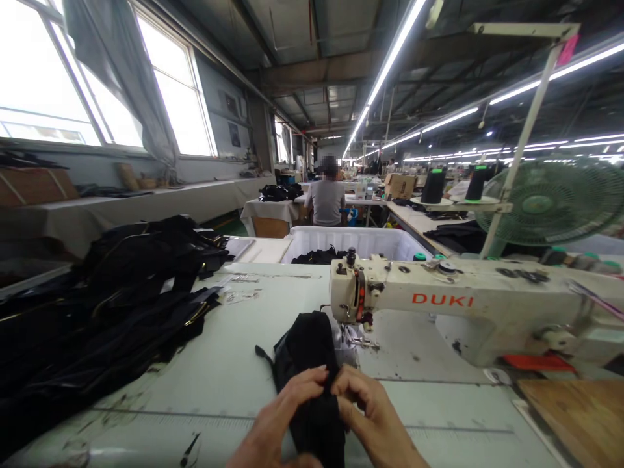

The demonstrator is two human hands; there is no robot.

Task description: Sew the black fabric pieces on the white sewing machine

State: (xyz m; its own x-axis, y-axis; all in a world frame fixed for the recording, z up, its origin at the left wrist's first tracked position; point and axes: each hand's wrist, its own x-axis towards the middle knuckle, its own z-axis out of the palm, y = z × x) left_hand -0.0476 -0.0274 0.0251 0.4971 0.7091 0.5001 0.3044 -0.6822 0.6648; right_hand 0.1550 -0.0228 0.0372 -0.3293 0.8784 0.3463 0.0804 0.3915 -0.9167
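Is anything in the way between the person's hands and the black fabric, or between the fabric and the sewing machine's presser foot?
Nothing visible stands in the way. The left hand and right hand are both on the black fabric, and its upper end lies beside the presser foot of the sewing machine.

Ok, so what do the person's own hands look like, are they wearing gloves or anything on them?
No gloves: the left hand and the right hand are both bare, with no rings, watch or tape that I can see. The nails look short and unpainted. No sleeve shows, and the forearms are bare down to the bottom edge of the picture.
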